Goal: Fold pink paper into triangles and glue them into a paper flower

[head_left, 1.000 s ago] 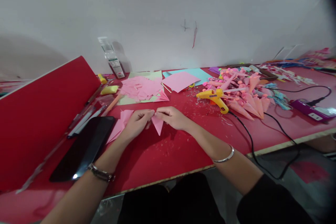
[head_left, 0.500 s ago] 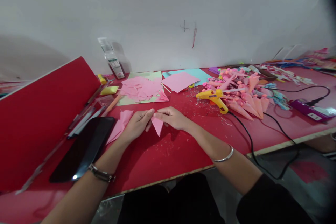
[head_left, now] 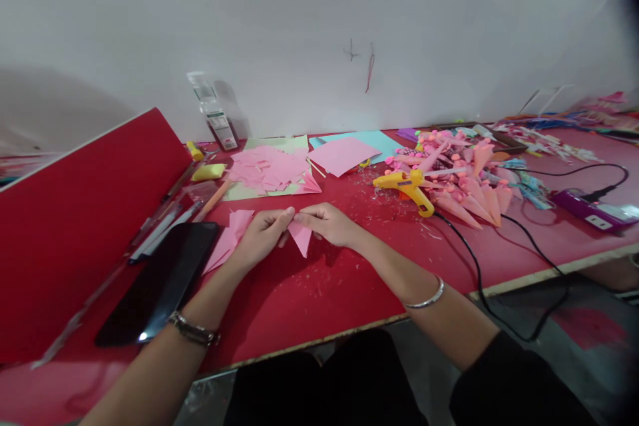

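The pink paper's (head_left: 301, 238) tip has swung slightly right; the left hand (head_left: 264, 234) and right hand (head_left: 330, 222) pinch its top, between the table's (head_left: 299, 309) near and far edges. A phone (head_left: 164, 276) lies leftward, a glue gun (head_left: 410, 188) toward the right end.

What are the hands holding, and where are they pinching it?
A pink paper piece, held by the left hand and right hand at the end opposite its pointed tip.

Saw a bottle (head_left: 221, 125) by the wall (head_left: 279, 40). Noticed a black phone (head_left: 162, 279) and purple power strip (head_left: 579, 204) on the desk (head_left: 289, 309).
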`<action>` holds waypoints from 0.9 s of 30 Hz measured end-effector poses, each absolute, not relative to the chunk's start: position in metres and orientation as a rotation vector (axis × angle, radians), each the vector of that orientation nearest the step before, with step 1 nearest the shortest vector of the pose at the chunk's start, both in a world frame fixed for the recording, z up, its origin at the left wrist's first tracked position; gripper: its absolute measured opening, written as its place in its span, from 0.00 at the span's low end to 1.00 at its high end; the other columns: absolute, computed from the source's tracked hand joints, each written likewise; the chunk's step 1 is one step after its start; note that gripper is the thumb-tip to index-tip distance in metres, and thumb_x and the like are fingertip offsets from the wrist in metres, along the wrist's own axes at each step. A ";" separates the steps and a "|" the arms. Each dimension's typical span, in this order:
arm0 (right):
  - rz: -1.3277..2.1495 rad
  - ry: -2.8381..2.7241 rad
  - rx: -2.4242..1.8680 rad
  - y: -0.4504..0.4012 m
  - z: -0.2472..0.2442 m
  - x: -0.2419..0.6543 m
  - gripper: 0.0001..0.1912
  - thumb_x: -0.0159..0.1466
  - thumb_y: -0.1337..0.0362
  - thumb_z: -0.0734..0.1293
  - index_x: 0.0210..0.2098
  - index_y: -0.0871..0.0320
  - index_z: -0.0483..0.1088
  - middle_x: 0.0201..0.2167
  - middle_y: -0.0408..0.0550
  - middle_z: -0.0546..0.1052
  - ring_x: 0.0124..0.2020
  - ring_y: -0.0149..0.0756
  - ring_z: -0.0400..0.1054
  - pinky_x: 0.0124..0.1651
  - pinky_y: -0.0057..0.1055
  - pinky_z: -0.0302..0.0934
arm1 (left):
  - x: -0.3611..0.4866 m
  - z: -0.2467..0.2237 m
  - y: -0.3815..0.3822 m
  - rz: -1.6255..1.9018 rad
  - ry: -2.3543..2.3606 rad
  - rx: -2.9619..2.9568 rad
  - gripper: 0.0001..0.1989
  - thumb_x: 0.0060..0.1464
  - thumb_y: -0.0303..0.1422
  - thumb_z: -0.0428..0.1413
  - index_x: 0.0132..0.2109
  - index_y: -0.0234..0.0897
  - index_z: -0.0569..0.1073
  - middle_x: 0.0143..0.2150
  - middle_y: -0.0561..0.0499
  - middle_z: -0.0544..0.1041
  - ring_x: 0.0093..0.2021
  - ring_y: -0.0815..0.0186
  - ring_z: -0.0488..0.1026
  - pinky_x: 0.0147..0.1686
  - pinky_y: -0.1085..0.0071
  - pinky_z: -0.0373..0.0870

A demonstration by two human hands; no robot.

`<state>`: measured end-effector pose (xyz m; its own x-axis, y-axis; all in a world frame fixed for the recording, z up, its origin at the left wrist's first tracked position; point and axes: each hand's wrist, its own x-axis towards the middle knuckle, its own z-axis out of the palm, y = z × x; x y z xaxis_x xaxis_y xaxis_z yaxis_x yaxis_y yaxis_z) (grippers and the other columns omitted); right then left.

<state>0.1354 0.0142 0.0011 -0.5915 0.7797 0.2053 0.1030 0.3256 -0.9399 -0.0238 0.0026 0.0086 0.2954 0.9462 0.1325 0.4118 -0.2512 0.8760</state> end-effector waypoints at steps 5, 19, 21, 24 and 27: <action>1.332 -1.920 -0.747 0.015 0.000 0.135 0.17 0.60 0.56 0.56 0.27 0.62 0.67 0.15 0.37 0.57 0.18 0.24 0.50 0.21 0.23 0.45 | -0.022 0.010 0.001 0.811 1.200 1.782 0.26 0.55 0.41 0.40 0.14 0.35 0.60 0.09 0.56 0.58 0.13 0.74 0.54 0.18 0.76 0.53; 1.264 -1.851 -0.723 0.017 -0.002 0.131 0.12 0.58 0.63 0.56 0.19 0.59 0.55 0.18 0.36 0.53 0.20 0.24 0.47 0.23 0.23 0.44 | -0.021 0.013 0.000 0.856 1.196 1.836 0.23 0.54 0.39 0.43 0.14 0.35 0.58 0.12 0.56 0.59 0.15 0.74 0.55 0.18 0.77 0.53; 1.242 -1.848 -0.733 0.018 -0.002 0.131 0.11 0.57 0.64 0.56 0.19 0.59 0.55 0.18 0.36 0.53 0.20 0.24 0.48 0.24 0.23 0.44 | -0.021 0.014 0.000 0.894 1.199 1.840 0.22 0.53 0.39 0.44 0.14 0.35 0.58 0.12 0.57 0.59 0.16 0.74 0.55 0.18 0.77 0.53; 1.223 -1.853 -0.738 0.018 -0.003 0.131 0.10 0.56 0.65 0.56 0.20 0.59 0.56 0.18 0.37 0.54 0.21 0.24 0.49 0.24 0.23 0.45 | -0.020 0.015 0.000 0.924 1.235 1.827 0.21 0.52 0.39 0.44 0.15 0.36 0.58 0.13 0.56 0.59 0.16 0.74 0.55 0.18 0.77 0.53; 1.210 -1.856 -0.751 0.018 -0.003 0.130 0.10 0.56 0.65 0.56 0.19 0.59 0.55 0.17 0.36 0.53 0.20 0.24 0.48 0.24 0.23 0.44 | -0.020 0.014 0.000 0.903 1.245 1.830 0.21 0.52 0.39 0.44 0.15 0.36 0.58 0.12 0.56 0.59 0.16 0.73 0.56 0.18 0.76 0.53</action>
<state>0.1303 0.0181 -0.0025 -0.5203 0.8036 0.2892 0.0595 0.3719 -0.9264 -0.0200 -0.0001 0.0145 0.2834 0.9479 0.1452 0.4320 -0.2614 0.8632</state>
